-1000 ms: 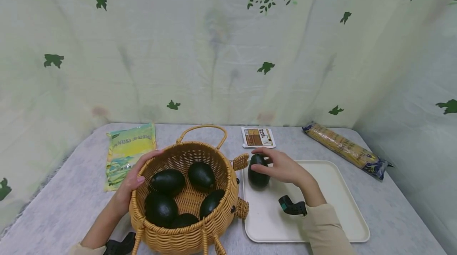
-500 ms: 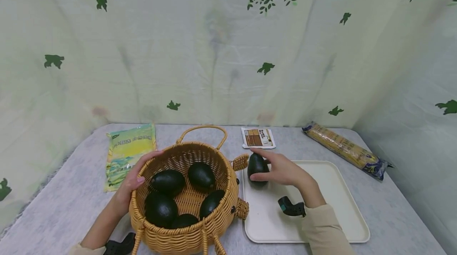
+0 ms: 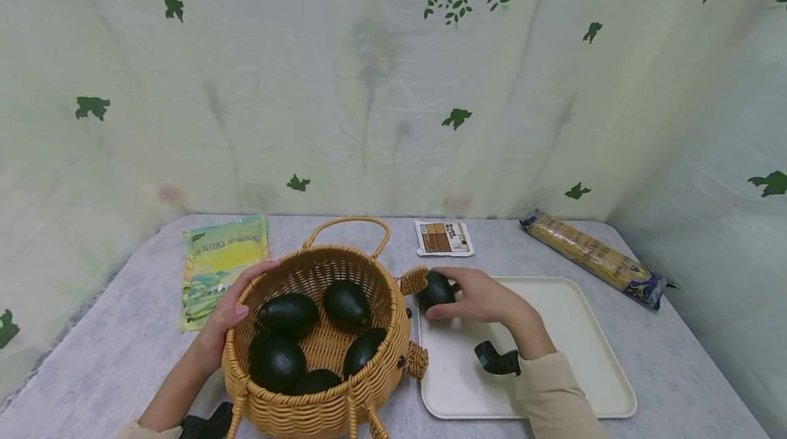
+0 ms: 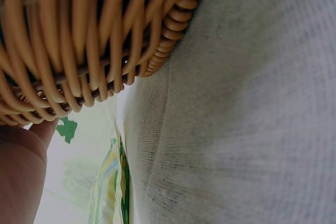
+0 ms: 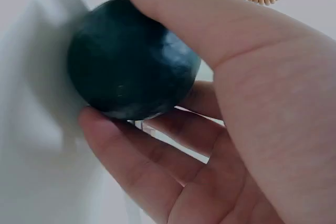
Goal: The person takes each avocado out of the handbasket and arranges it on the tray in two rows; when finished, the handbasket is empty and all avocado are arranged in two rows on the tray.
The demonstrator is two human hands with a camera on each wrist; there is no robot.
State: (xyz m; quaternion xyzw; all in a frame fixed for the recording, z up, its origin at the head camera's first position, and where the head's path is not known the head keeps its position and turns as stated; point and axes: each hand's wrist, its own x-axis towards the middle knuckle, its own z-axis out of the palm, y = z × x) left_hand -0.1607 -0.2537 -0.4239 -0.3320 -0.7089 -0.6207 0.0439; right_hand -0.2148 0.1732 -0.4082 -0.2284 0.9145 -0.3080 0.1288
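A woven wicker basket [image 3: 301,415] with a looped handle and animal-like ears stands front centre in the head view. Several dark green avocados [image 3: 289,314] lie inside it. My left hand [image 3: 223,319] holds the basket's left rim; the left wrist view shows mostly its weave [image 4: 79,30]. Over the left edge of a white tray [image 3: 458,384], my right hand [image 3: 482,294] grips another avocado [image 3: 434,290], thumb on one side and fingers on the other. One basket ear partly covers this avocado in the head view. Its smooth rounded surface fills much of the right wrist view.
At the back left lies a green and yellow packet [image 3: 226,248], partly behind the left hand. A small white and brown packet [image 3: 444,238] is behind the tray. A long yellow and blue package [image 3: 593,258] lies back right. A leaf-patterned curtain [image 3: 369,84] encloses the table.
My right hand has closed around the avocado and shifted it slightly left, toward the basket's ear, tilting it from its upright stance. The left hand and basket stay where they were.
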